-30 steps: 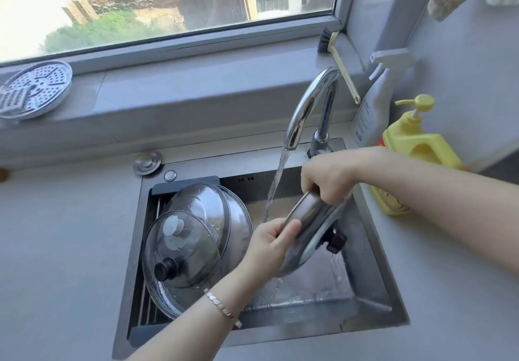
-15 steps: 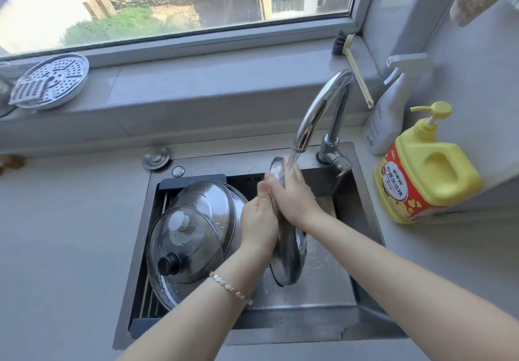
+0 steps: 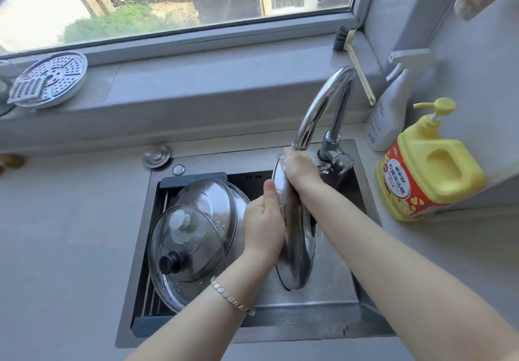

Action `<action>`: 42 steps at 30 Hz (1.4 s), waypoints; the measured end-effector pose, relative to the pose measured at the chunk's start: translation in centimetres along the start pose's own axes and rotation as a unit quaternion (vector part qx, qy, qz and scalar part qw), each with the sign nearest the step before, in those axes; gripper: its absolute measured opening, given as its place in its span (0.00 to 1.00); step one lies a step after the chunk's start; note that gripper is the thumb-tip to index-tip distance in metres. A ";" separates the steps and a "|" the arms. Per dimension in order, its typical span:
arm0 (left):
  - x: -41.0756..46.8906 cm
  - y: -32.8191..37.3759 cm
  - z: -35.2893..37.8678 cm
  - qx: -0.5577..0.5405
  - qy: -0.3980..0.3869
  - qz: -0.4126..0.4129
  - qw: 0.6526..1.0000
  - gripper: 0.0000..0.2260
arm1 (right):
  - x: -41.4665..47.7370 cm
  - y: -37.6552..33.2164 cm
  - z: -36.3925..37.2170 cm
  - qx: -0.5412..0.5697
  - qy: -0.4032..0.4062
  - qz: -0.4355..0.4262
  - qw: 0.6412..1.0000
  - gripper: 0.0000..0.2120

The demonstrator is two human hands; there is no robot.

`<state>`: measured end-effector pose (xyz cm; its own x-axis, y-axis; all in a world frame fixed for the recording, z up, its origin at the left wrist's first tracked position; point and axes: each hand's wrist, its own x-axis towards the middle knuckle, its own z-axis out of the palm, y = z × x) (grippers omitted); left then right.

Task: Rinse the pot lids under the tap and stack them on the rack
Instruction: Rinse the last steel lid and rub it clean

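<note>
A steel pot lid [image 3: 295, 251] stands on edge over the sink basin, directly under the tap spout [image 3: 317, 116]. My left hand [image 3: 264, 220] grips its left face, thumb up along the rim. My right hand [image 3: 300, 172] lies over the lid's top edge just below the spout, fingers wet. On the rack [image 3: 157, 299] at the sink's left side lean a glass lid with a black knob [image 3: 188, 245] and, behind it, a larger steel lid [image 3: 213, 203].
A yellow soap pump bottle [image 3: 429, 169] and a white spray bottle [image 3: 390, 108] stand on the counter right of the sink. A dish brush [image 3: 356, 60] leans in the window corner. A perforated steamer plate [image 3: 47, 80] sits on the sill at the left.
The lid has turned from tilted to standing on edge under the spout. My right hand moved from its upper rim to lie over the top edge at the water.
</note>
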<state>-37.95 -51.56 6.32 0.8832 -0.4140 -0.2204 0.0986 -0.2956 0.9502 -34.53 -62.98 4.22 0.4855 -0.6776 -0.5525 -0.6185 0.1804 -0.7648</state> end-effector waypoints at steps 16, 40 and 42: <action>1.5 1.1 0.2 -0.082 0.062 -0.142 0.984 0.23 | -2.1 1.1 0.3 -0.085 -0.011 -0.107 0.991 0.22; 4.3 1.0 -3.4 -0.186 0.315 -0.269 0.891 0.23 | -7.3 6.9 1.3 -0.163 -0.070 -0.316 0.932 0.28; 4.1 1.1 -3.2 -0.195 0.325 -0.258 0.889 0.24 | -7.1 6.7 1.5 -0.137 -0.059 -0.214 0.965 0.26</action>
<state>-32.74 -50.87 7.20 0.7402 0.3119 -0.5957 0.6067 0.0722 0.7916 -41.21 -55.89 2.53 0.7894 -0.5599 -0.2518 -0.4786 -0.3043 -0.8236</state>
